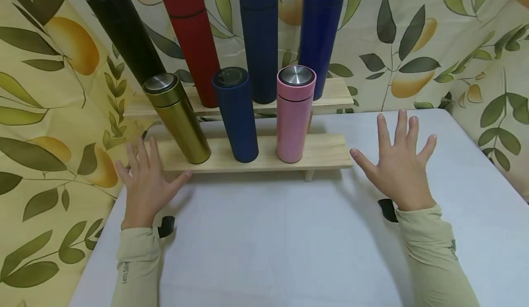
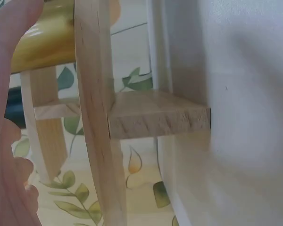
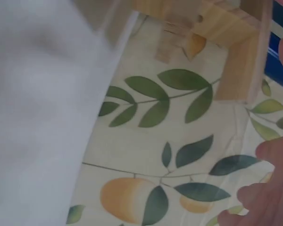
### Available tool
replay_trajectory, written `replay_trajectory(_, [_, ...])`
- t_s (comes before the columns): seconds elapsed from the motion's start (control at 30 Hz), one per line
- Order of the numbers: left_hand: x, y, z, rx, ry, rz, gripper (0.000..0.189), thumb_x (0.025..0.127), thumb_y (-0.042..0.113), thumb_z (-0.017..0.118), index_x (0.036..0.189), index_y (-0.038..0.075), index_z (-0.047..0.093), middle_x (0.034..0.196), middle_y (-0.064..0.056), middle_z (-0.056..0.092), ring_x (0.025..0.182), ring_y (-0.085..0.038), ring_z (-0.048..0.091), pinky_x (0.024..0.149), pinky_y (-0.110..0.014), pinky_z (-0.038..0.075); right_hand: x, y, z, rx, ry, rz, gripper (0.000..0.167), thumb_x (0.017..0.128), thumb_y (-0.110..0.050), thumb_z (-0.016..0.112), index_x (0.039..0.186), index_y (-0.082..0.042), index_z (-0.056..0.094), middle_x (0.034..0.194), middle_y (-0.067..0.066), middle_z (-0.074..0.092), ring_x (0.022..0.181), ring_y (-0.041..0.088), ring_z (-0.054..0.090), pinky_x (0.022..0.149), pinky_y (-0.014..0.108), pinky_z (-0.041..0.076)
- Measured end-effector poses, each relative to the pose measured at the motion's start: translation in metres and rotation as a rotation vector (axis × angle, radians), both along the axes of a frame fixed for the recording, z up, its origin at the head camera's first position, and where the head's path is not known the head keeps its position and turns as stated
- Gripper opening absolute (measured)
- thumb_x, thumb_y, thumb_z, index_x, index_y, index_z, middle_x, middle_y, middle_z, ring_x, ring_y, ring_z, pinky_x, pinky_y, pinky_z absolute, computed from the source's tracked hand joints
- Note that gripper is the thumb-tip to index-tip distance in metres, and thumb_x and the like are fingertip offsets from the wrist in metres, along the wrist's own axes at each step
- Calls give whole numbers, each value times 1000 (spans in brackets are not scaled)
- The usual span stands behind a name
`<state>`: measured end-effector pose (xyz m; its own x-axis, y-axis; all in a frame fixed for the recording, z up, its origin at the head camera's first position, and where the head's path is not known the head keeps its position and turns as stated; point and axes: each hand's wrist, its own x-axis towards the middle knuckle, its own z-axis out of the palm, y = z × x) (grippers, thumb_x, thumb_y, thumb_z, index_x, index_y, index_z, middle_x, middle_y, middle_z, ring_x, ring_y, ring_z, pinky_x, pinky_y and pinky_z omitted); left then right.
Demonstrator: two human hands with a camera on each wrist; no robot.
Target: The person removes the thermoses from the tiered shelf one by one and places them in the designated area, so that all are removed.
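Note:
My left hand (image 1: 146, 190), fingers spread, is beside the left end of a two-tier wooden stand's front board (image 1: 266, 148); whether it touches the wood I cannot tell. Also spread, my right hand (image 1: 401, 171) hovers to the right of the stand, apart from it and holding nothing. On the front board stand a gold thermos (image 1: 182, 123), a short blue thermos (image 1: 236, 119) and a pink thermos (image 1: 295, 119). Behind them, the raised back board (image 1: 334, 93) bears a black thermos (image 1: 126, 36), a red thermos (image 1: 192, 45), a tall blue thermos (image 1: 259, 41) and a glossy dark blue thermos (image 1: 320, 36).
The stand is at the back of a white-covered table (image 1: 264, 242). Fabric (image 1: 417, 36) with leaves and orange fruit hangs behind and along the left. Small black devices (image 1: 166, 226) sit at both wrists. A wooden stand leg (image 2: 160, 115) shows in the left wrist view.

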<state>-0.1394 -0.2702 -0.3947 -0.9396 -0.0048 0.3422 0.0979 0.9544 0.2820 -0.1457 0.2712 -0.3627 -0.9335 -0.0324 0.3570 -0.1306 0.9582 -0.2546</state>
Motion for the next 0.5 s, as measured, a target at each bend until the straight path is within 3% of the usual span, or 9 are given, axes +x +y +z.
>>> replay_trajectory(0.3, [5, -10, 6, -2, 54, 19, 124, 89, 74, 68, 171, 0, 13, 177, -22, -5, 161, -48, -7, 115, -79, -10, -2, 2, -8, -36, 46, 1, 99, 101, -64, 57, 170, -2, 22, 175, 31, -5, 159, 55, -6, 111, 82, -14])
replay_trajectory(0.5, [1, -7, -3, 14, 21, -15, 124, 90, 74, 67, 171, -1, 9, 177, -25, -2, 161, -49, -9, 115, -79, -12, -4, 2, -7, -28, 39, 18, 98, 102, -63, 57, 170, -2, 21, 175, 31, -5, 159, 55, -5, 112, 82, -13])
